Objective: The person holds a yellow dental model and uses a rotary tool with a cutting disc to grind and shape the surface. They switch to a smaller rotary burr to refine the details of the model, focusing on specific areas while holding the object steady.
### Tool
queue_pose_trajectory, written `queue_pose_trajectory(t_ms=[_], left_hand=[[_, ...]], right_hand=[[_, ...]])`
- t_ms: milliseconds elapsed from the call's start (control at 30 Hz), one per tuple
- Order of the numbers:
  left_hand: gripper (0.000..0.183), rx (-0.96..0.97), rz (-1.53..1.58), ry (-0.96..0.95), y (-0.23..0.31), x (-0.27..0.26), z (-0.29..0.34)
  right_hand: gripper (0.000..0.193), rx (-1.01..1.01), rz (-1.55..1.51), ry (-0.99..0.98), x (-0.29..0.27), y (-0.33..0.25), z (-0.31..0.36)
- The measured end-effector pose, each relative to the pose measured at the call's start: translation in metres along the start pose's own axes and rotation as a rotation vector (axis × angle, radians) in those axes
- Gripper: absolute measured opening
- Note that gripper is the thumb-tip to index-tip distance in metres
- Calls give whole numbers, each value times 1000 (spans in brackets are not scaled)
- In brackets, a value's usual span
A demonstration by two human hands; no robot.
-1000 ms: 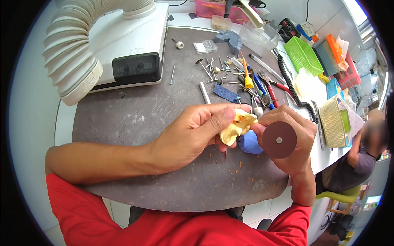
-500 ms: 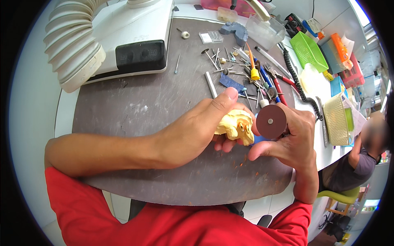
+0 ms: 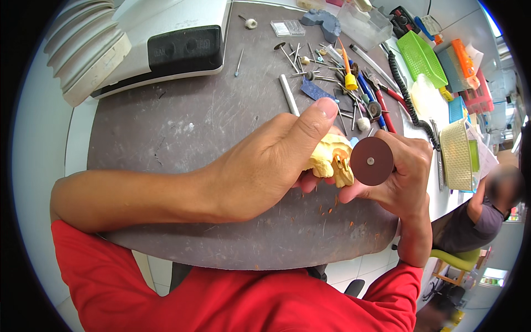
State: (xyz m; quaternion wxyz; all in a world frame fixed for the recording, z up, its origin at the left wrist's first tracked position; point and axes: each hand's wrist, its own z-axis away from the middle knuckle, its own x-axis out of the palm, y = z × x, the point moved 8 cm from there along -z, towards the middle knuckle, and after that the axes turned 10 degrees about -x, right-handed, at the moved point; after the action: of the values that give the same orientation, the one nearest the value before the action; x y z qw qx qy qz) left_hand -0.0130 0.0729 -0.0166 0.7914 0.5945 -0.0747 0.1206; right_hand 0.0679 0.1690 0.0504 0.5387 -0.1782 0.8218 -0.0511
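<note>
My left hand (image 3: 276, 157) is closed round a yellow plaster dental model (image 3: 332, 157), its thumb raised along the upper side. Small orange-edged openings show in the model's near part. At its right edge is my right hand (image 3: 406, 169), closed on a rotary tool with a round dark-brown disc (image 3: 371, 161) at its tip. The disc faces up and hides most of the tool and the fingers behind it. My right thumb tip reaches under the disc to the model's lower edge; whether disc and model touch, I cannot tell.
Several burs and polishing bits (image 3: 315, 74) lie scattered beyond my hands, near red-handled pliers (image 3: 394, 95). A ribbed hose (image 3: 88, 50) and a white machine (image 3: 160, 61) stand at the left. Baskets (image 3: 456, 157) line the right side; a person (image 3: 470, 221) sits beyond.
My right thumb has come in from apart to the model's lower edge. The disc and model sit closer together, and the whole view has shifted slightly.
</note>
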Motion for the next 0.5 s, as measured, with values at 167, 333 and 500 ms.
queue_pose_trajectory(t_ms=[167, 333, 500], left_hand=[[73, 14, -35, 8, 2, -1, -1], [72, 12, -96, 12, 5, -1, 0], [71, 26, -89, 21, 7, 0, 1]], right_hand=[[61, -19, 6, -23, 1, -1, 0], [61, -33, 19, -11, 1, -2, -1], [62, -39, 39, -20, 2, -3, -1]])
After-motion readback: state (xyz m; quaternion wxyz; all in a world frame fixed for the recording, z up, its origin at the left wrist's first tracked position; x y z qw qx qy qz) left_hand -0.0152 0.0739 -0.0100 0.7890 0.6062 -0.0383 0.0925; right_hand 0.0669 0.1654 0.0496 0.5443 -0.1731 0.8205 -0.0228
